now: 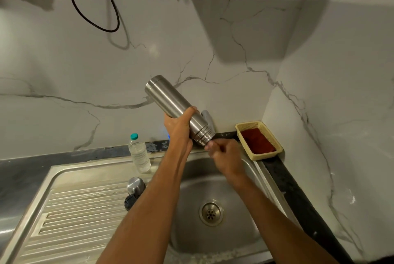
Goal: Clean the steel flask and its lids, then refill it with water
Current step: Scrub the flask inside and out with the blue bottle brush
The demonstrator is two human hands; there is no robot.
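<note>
Left hand (179, 127) gripping, right hand (226, 153) fingers curled.

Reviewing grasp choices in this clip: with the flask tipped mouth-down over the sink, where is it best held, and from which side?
Best around the smooth mid-body of the steel flask, coming from below, as the left hand does. The flask slants base-up, threaded mouth down toward the sink; a grip there leaves the mouth free, where the right hand works.

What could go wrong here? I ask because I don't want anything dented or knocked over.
The steel flask is tilted mouth-down over the sink, gripped by the left hand alone; if wet, it could slip and drop. The left forearm passes close by the steel lid and the plastic bottle, and might knock them.
</note>
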